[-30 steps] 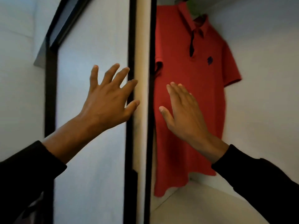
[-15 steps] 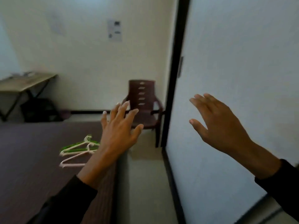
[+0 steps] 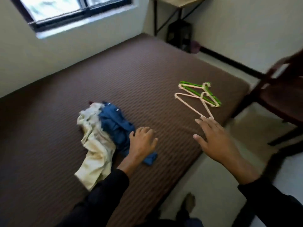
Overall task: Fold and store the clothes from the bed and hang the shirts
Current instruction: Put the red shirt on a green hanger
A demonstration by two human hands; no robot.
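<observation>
Left hand fingers loosely spread, empty, over the near right edge of the blue garment heaped beside a cream one mid-bed. Right hand splayed, empty; hangers just beyond its fingertips, running far-left.

The bed is covered in a matt brown cloth with a fine ribbed weave. On it, a crumpled blue cloth garment and a creased cream cloth garment are seen, both soft and matt. The hangers look like smooth plastic, pale pink and green. The chair is finished in dark, faintly glossy brown.
</observation>
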